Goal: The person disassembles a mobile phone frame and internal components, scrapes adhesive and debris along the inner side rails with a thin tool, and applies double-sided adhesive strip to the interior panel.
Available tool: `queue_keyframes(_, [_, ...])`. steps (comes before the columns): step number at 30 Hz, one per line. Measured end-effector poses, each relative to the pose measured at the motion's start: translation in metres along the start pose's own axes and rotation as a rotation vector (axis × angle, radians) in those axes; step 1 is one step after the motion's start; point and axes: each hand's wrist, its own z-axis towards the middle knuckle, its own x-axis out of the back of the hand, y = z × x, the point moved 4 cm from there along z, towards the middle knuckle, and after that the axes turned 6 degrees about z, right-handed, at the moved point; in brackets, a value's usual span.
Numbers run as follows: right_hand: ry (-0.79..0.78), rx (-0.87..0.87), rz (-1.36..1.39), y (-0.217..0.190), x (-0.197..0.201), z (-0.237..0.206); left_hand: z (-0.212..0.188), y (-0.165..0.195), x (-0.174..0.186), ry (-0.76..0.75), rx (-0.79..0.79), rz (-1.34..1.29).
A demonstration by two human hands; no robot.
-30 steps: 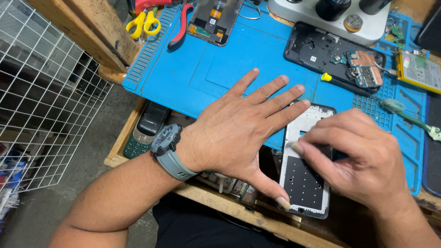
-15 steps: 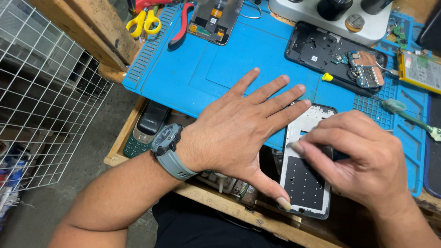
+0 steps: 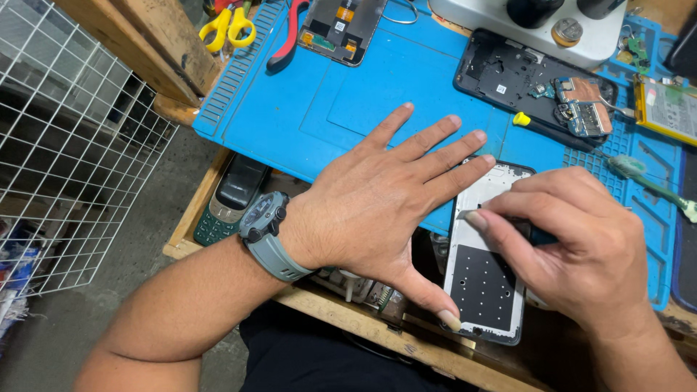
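The left hand [image 3: 377, 199] lies flat and spread on the blue silicone work mat [image 3: 319, 109], grasping nothing: its fingertips and thumb bracket the left edge of the opened phone frame with a silvery perforated inner plate [image 3: 485, 276], which seems meant to keep the frame from sliding. The right hand [image 3: 581, 254] is pinched shut, thumb and forefinger pressed together over the upper part of that plate; a dark sliver shows under the fingers, but I cannot tell whether it is a tool. The frame itself straddles the near edge of the mat and the wooden bench edge [image 3: 348, 319], close to the body, likely for a steady downward reach.

A grey wristwatch [image 3: 265, 225] sits on the left wrist. Beyond the hands, a black phone back shell with exposed circuit boards [image 3: 523, 76] rests further up the mat, with a yellow-tipped screwdriver [image 3: 524, 120] just beside it. A green-handled tool [image 3: 639, 174] lies to the right. Yellow-handled scissors [image 3: 226, 27] and red-handled pliers [image 3: 287, 40] sit at the far left corner, out of the way. An old keypad phone [image 3: 225, 199] rests below the mat's edge, near a white wire grid [image 3: 65, 145].
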Motion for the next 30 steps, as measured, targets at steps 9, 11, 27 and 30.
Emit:
queue_keyframes(9, [-0.011, -0.009, 0.033, 0.0012, -0.0001, 0.0, 0.0009, -0.0008, -0.0002, 0.002, -0.004, -0.011])
queue_keyframes(11, [-0.01, -0.006, 0.044, 0.0013, -0.0004, -0.0002, 0.0003, -0.0009, -0.0002, 0.002, 0.001, -0.017])
queue_keyframes(27, [-0.009, -0.005, 0.05, 0.0014, -0.0003, -0.0002, 0.0, -0.0015, -0.0017, 0.003, -0.007, -0.003])
queue_keyframes(30, [0.01, -0.025, 0.043, 0.0019, 0.0, 0.0006, -0.0001, -0.0017, -0.0015, 0.006, -0.006, -0.006])
